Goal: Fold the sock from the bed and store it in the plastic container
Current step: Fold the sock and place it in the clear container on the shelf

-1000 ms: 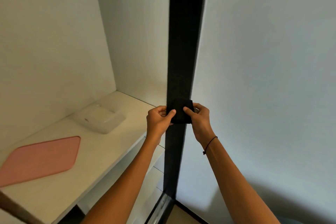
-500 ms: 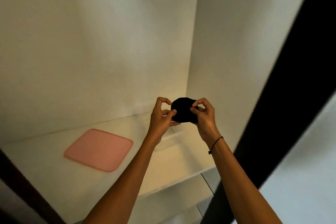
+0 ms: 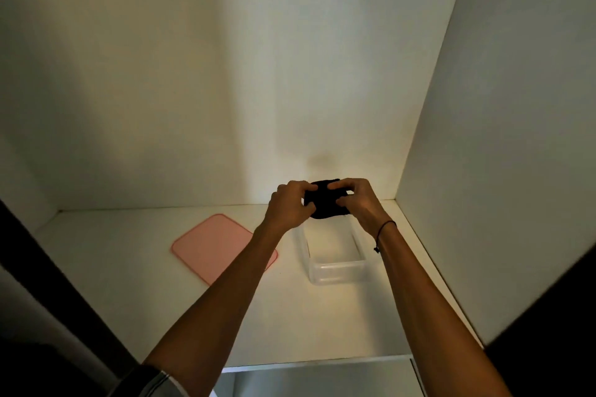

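A folded black sock (image 3: pixel 325 203) is pinched between both hands above the white shelf. My left hand (image 3: pixel 288 205) grips its left side and my right hand (image 3: pixel 359 201) grips its right side. Just below and in front of the sock stands a clear plastic container (image 3: pixel 335 264), open and with nothing visible inside; its far end is hidden behind my hands. The sock hangs over that far end, apart from the container's rim.
A pink lid (image 3: pixel 214 245) lies flat on the white shelf (image 3: pixel 129 284) left of the container, partly under my left forearm. White cupboard walls close in behind and on the right (image 3: pixel 483 171). Dark door edges frame both lower corners.
The view has swung to face the shelf squarely. Both hands have carried the sock forward, over the container's far end; the container now shows in front of them.
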